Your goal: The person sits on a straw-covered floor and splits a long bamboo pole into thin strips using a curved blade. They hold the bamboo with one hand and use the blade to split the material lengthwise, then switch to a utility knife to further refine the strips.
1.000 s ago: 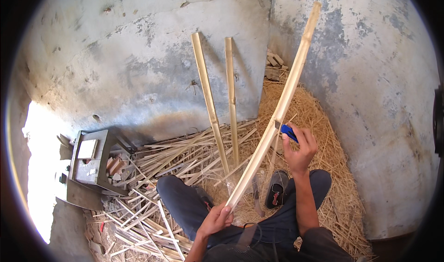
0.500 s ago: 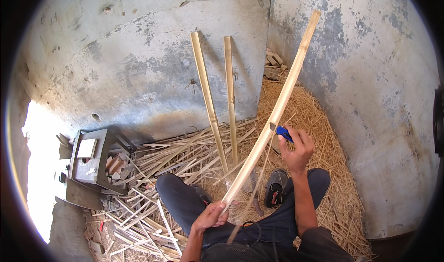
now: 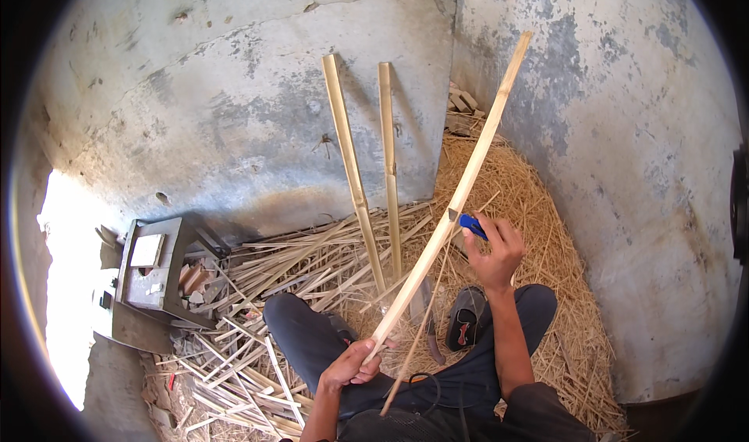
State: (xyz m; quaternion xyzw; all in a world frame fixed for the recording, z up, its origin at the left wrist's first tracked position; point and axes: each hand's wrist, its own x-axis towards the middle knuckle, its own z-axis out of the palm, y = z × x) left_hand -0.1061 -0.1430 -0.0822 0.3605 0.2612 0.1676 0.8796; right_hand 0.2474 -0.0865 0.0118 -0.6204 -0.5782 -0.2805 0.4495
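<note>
Pale strip (image 3: 468, 180), edge against knife (image 3: 473, 226), clears both knees (image 3: 538, 301).

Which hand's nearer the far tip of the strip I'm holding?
Right. Your right hand holds the blue cutter partway up the strip; your left hand grips the strip's lower end, farther from the tip.

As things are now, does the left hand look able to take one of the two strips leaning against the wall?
Probably not: the left hand grips the lower end of the long strip, and the leaning strips stand farther forward, apart from it.
</note>
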